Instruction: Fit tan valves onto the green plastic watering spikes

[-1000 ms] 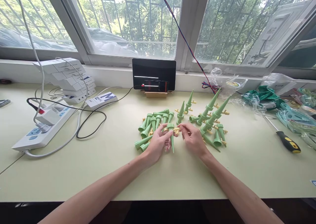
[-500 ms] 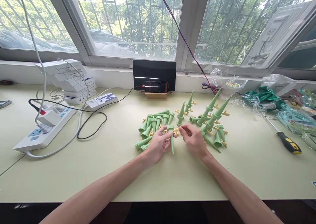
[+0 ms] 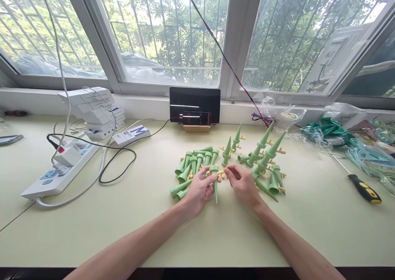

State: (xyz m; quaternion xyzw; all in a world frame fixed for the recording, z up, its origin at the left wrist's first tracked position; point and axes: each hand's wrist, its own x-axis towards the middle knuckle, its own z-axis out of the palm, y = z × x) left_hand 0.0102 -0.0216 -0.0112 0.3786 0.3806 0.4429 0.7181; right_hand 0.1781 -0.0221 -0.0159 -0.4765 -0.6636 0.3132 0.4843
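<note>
Between the thumb and fingers of my left hand [image 3: 200, 187] is a green watering spike [image 3: 215, 185], its narrow tip angled down toward me. A small yellow valve [image 3: 221, 173] sticks out from the spike's right side. The fingertips of my right hand [image 3: 242, 183] pinch at the outer end of this valve, partly covering it. Left of my hands lies a pile of loose green spikes [image 3: 184, 165]. To the right, several spikes with yellow valves [image 3: 271, 150] stand upright or lie on the table.
A tablet [image 3: 194, 99] with a phone before it leans by the window. At left are a power strip [image 3: 43, 185], cables and stacked white boxes [image 3: 97, 111]. A screwdriver [image 3: 364, 188] and plastic bags [image 3: 330, 134] occupy the right of the table [image 3: 123, 214].
The view has tilted up slightly, so everything sits lower in the picture. My hands keep the same hold on the spike and its valve, with little visible movement.
</note>
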